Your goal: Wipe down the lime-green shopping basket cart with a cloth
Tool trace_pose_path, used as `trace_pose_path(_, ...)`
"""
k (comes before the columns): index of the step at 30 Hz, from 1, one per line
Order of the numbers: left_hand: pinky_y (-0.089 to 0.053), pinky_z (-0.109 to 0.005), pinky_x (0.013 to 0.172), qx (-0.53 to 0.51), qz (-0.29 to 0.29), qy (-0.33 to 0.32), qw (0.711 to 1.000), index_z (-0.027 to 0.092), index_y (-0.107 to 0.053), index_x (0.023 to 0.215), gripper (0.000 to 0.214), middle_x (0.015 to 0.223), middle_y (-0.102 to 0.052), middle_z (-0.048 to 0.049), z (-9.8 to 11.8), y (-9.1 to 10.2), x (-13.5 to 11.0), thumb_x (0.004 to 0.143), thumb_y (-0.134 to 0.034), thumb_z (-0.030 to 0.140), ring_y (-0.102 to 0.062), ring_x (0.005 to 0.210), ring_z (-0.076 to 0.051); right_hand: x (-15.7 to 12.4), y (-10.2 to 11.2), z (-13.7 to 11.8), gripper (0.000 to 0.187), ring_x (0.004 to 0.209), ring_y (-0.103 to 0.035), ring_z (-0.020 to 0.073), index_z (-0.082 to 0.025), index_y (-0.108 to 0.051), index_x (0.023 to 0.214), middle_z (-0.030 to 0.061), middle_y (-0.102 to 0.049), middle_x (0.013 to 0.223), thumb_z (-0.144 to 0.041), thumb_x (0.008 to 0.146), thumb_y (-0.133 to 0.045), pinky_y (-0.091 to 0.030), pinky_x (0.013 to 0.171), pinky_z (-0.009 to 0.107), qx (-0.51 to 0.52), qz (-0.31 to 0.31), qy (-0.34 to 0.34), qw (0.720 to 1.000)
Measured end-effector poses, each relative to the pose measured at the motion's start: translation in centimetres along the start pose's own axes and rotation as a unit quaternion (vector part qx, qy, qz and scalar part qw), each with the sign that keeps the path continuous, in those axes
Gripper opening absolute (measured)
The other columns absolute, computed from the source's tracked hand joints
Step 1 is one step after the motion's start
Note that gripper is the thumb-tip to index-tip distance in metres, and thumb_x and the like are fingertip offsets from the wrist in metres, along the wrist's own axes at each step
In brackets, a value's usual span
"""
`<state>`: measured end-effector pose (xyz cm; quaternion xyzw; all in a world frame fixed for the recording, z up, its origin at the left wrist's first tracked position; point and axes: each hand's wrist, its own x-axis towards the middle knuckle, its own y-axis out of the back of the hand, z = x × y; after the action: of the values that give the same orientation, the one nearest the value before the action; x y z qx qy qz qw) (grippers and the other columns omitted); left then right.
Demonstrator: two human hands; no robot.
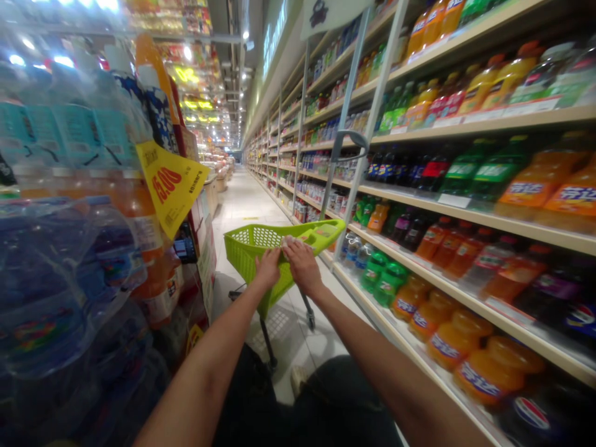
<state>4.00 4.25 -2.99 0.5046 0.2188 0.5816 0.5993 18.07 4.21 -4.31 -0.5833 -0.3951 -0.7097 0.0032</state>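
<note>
A lime-green plastic shopping cart (246,248) on dark metal legs is in front of me, angled across the aisle. My left hand (268,268) grips its near edge with the fingers curled over it. Close beside it, my right hand (302,264) lies closed over the same edge, near the green panel. A small whitish crumpled piece (289,240), perhaps tissue, shows at the fingertips of my right hand. How firmly it is held is hidden. No goods show in the visible part of the basket.
On the right, long shelves (419,127) hold rows of drink bottles; a grey ladder (335,136) leans there. To the left, stacked water packs (41,285) and a yellow price sign (172,186) stand close. The pale tiled aisle (233,192) stretches ahead.
</note>
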Motion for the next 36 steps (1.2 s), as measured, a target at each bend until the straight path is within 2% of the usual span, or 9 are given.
trace_pose_path(5,-0.015,-0.053,0.109,0.016,-0.012,-0.041,0.999,0.028,-0.035,0.134,0.065,0.142,-0.038,0.0,0.8,0.2,0.4,0.073,-0.038,0.005,-0.028,0.132,-0.019,-0.4,1.4,1.4,0.046,0.122,-0.041,0.0248,-0.016,-0.052,0.12,0.0126,-0.048,0.133,-0.008,0.076,-0.041,-0.031,0.101,0.046,-0.033,0.005,-0.035,0.999)
trace_pose_path(8,-0.015,-0.051,0.11,0.003,-0.019,-0.022,1.0,0.022,-0.031,0.137,0.066,0.146,-0.029,-0.0042,1.4,-0.1,1.3,0.074,-0.038,0.007,-0.025,0.134,-0.02,-0.6,2.1,2.4,0.045,0.119,-0.043,0.0252,-0.013,-0.054,0.117,0.0143,-0.052,0.128,-0.007,0.074,-0.042,-0.033,0.1,0.045,-0.038,0.004,-0.034,0.999)
trace_pose_path(10,-0.015,-0.052,0.11,-0.005,-0.051,-0.004,0.999,0.02,-0.027,0.139,0.069,0.149,-0.023,-0.0053,1.7,-0.3,2.0,0.073,-0.039,0.007,-0.021,0.136,-0.021,-0.7,2.4,3.1,0.044,0.116,-0.045,0.0252,-0.012,-0.055,0.116,0.0144,-0.054,0.124,-0.007,0.074,-0.043,-0.034,0.1,0.044,-0.043,0.002,-0.026,0.999)
trace_pose_path(14,-0.011,-0.056,0.109,-0.003,-0.105,-0.01,0.994,0.022,-0.024,0.14,0.072,0.149,-0.022,-0.0046,2.1,-0.7,2.7,0.071,-0.04,0.006,-0.02,0.136,-0.023,-0.9,2.5,4.2,0.041,0.115,-0.047,0.0246,-0.012,-0.056,0.116,0.0143,-0.055,0.123,-0.009,0.078,-0.042,-0.036,0.099,0.043,-0.046,0.001,-0.023,0.999)
trace_pose_path(18,-0.009,-0.058,0.108,0.005,-0.101,-0.019,0.995,0.025,-0.019,0.141,0.076,0.149,-0.022,-0.0048,2.8,-1.2,2.2,0.071,-0.039,0.004,-0.02,0.136,-0.023,-1.1,1.8,4.3,0.038,0.12,-0.042,0.0269,-0.013,-0.057,0.115,0.0156,-0.052,0.127,-0.01,0.081,-0.039,-0.031,0.101,0.048,-0.054,0.002,-0.058,0.997)
trace_pose_path(22,-0.009,-0.058,0.109,0.021,-0.079,-0.031,0.996,0.025,-0.021,0.141,0.074,0.148,-0.026,-0.0052,3.6,-1.4,1.5,0.072,-0.039,0.004,-0.024,0.135,-0.024,-1.4,1.6,3.9,0.037,0.12,-0.043,0.0254,-0.015,-0.058,0.114,0.0133,-0.053,0.127,-0.009,0.083,-0.038,-0.027,0.103,0.048,-0.061,-0.031,-0.044,0.997)
trace_pose_path(27,-0.004,-0.054,0.111,0.042,-0.051,-0.032,0.997,0.024,-0.029,0.138,0.066,0.144,-0.033,-0.0052,3.0,-1.6,1.5,0.075,-0.038,0.005,-0.024,0.134,-0.022,-1.8,2.6,5.0,0.039,0.12,-0.044,0.0225,-0.018,-0.057,0.116,0.0098,-0.056,0.125,-0.01,0.083,-0.038,-0.028,0.104,0.045,-0.05,-0.054,-0.009,0.997)
trace_pose_path(31,-0.005,-0.055,0.11,0.045,-0.096,0.018,0.994,0.022,-0.022,0.14,0.072,0.149,-0.022,-0.0075,2.1,-1.9,1.8,0.074,-0.044,0.005,-0.017,0.137,-0.022,-2.2,2.7,5.8,0.039,0.121,-0.044,0.0222,-0.018,-0.057,0.115,0.0109,-0.056,0.124,-0.01,0.083,-0.038,-0.029,0.104,0.046,-0.061,-0.041,-0.021,0.997)
trace_pose_path(36,-0.004,-0.059,0.108,0.058,-0.119,0.007,0.991,0.022,-0.019,0.141,0.074,0.15,-0.016,-0.0056,2.0,-2.2,1.7,0.073,-0.041,0.003,-0.014,0.138,-0.023,-2.8,1.3,5.3,0.039,0.124,-0.042,0.0232,-0.016,-0.057,0.116,0.013,-0.053,0.128,-0.008,0.084,-0.036,-0.028,0.104,0.05,-0.079,-0.028,-0.023,0.996)
